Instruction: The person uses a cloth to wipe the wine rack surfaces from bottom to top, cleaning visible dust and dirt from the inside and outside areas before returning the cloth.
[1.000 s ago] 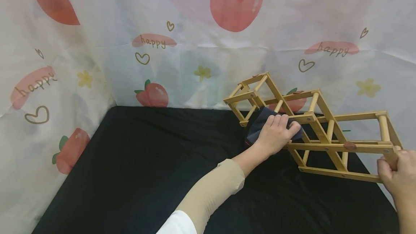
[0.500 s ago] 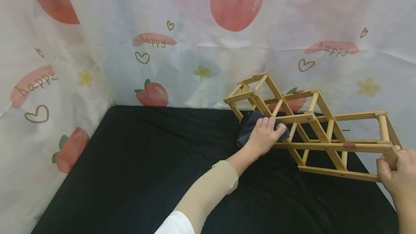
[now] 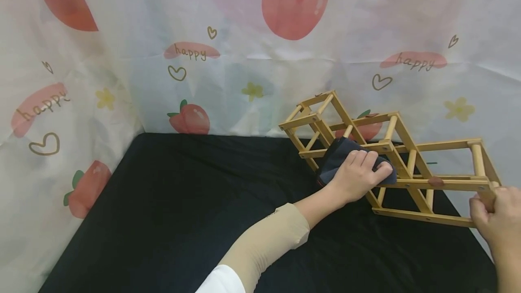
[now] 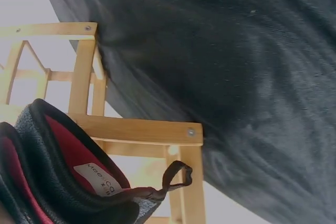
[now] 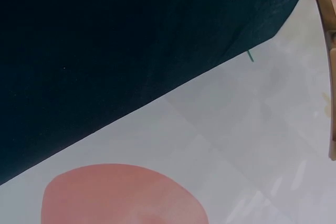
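Observation:
My left hand [image 3: 357,175] grips a dark blue oven mitt [image 3: 336,159] against a rail in the middle of the wooden rack [image 3: 443,185]. In the left wrist view the mitt [image 4: 63,174] shows its red lining, a white label and a black hanging loop; the hand is almost wholly outside that view. At the far right, my right hand [image 3: 498,218] holds the rack's end bar with curled fingers. The rack is a stepped frame of pale slats and round dowels, slanting up toward the back. Only a dim strip of the rack [image 5: 326,3] shows in the right wrist view.
A black cloth [image 3: 183,211] covers the table under the rack. White curtains [image 3: 244,21] printed with fruit, hearts and flowers hang close behind the table and on its left side.
My left hand slid the mitt left along the rack's rail, then back right, past where it was at first. The right hand and the rack have stayed in place.

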`<state>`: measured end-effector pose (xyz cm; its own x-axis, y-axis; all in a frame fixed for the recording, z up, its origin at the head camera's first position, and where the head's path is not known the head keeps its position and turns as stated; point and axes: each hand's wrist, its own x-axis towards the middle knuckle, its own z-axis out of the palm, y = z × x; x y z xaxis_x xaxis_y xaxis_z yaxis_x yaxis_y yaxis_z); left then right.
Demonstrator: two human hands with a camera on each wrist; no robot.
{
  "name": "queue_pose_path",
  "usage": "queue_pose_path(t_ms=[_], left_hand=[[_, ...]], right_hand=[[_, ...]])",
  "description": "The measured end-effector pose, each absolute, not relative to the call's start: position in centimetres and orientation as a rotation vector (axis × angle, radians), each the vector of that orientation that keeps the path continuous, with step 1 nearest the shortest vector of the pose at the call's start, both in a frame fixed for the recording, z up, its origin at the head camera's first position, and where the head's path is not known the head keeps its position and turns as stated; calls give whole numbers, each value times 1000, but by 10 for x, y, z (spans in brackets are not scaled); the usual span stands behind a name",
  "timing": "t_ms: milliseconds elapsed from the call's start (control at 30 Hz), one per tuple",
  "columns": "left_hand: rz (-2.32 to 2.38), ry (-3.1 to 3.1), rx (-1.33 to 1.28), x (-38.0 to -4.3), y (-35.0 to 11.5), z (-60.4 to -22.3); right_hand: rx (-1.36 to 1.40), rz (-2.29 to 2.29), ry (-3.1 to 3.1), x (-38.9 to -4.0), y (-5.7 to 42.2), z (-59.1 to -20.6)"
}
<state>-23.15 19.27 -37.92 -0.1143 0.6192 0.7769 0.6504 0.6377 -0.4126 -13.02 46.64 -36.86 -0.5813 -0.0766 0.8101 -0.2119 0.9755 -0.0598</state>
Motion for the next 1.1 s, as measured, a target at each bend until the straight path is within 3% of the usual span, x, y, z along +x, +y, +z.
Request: queue_pose_path(t_ms=[367,1100], left_hand=[[-95,-1560,-1048,-211,199,-345],[-164,-1432,-1087,-200,242,-337]], right_hand=[[225,156,-2171,-130,469,-370],[95,255,-1869,-138,457,-389]])
